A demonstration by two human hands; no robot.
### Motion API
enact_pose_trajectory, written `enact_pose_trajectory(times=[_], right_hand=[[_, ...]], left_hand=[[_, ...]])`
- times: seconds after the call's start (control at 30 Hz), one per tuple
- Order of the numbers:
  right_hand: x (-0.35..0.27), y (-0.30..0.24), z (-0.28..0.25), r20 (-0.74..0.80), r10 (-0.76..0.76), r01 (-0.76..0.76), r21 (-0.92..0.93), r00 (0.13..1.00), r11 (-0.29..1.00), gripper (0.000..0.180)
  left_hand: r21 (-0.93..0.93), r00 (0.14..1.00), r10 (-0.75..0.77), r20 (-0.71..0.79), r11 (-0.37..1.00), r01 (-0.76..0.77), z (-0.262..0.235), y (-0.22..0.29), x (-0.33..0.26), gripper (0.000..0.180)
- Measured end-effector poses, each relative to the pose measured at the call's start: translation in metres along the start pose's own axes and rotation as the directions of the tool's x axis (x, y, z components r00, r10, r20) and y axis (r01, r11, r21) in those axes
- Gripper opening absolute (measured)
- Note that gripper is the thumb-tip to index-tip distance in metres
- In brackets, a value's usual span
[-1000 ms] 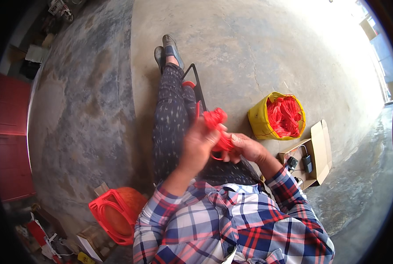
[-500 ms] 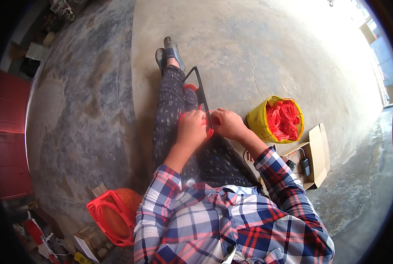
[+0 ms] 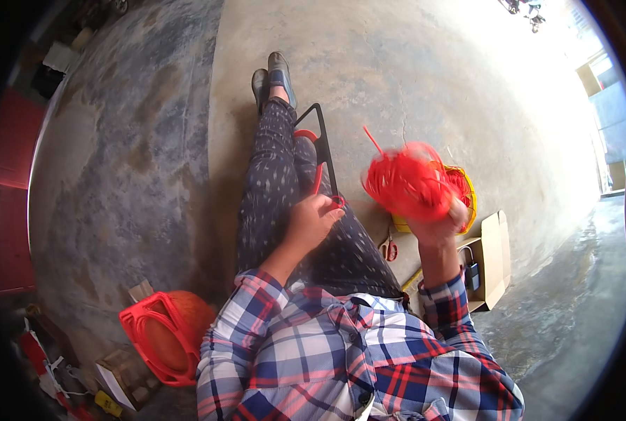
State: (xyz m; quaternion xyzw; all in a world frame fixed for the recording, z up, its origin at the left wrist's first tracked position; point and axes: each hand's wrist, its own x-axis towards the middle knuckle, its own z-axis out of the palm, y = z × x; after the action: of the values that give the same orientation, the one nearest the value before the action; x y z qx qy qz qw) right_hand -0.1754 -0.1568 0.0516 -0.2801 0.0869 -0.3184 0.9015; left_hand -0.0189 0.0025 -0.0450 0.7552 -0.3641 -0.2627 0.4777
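Observation:
A black metal frame [image 3: 322, 139] with red pieces on it lies along my lap. At its near end my left hand [image 3: 310, 226] is closed, its fingertips pinching red plastic cord [image 3: 337, 203] at the bar. Out to the right, my right hand [image 3: 445, 223] grips a loose, tangled bundle of red cord [image 3: 407, 181], raised in front of the yellow bucket [image 3: 473, 203] and blurred by motion. One stiff end sticks up from the bundle. More red cord is visible inside the bucket, which is partly hidden behind the bundle and hand.
Scissors with red handles [image 3: 390, 249] lie on the floor right of my thigh. Beside the bucket is an open cardboard box [image 3: 496, 252] holding a dark device. A red plastic object with a squarish rim [image 3: 139, 342] sits at my left. My legs stretch forward across concrete.
My right hand has left the frame and moved right, now holding up the bundle of red cord before the bucket. My left hand has stayed at the frame, shifting slightly nearer me.

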Motion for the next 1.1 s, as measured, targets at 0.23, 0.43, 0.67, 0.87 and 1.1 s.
enact_pose_trajectory(times=[0.23, 0.43, 0.67, 0.87, 1.1], right_hand=[[-0.08, 0.011, 0.067, 0.194, 0.573, -0.587, 0.017, 0.796, 0.809, 0.036], [-0.065, -0.03, 0.131, 0.424, -0.033, -0.094, 0.274, 0.905, 0.957, 0.015], [-0.008, -0.046, 0.039, 0.261, 0.153, 0.115, -0.78, 0.953, 0.615, 0.017], [0.04, 0.063, -0.045, 0.088, 0.345, 0.123, -0.989, 0.935, -0.081, 0.019], [0.033, 0.07, -0.026, 0.119, 0.106, 0.088, -0.96, 0.987, 0.265, 0.036]], left_hand=[[0.006, 0.999, -0.043, -0.014, 0.999, 0.043, 0.007, 0.002, 0.003, 0.026], [0.067, 0.977, 0.036, -0.209, 0.997, -0.023, 0.02, 0.009, 0.006, 0.029], [-0.525, 0.971, -0.227, -0.074, 0.837, 0.155, -0.015, 0.034, 0.03, 0.016], [-0.296, 0.864, -0.469, 0.183, 0.812, 0.503, -0.01, 0.006, 0.039, 0.032], [0.209, 0.933, 0.046, -0.358, 0.977, 0.032, -0.034, 0.025, 0.041, 0.035]])
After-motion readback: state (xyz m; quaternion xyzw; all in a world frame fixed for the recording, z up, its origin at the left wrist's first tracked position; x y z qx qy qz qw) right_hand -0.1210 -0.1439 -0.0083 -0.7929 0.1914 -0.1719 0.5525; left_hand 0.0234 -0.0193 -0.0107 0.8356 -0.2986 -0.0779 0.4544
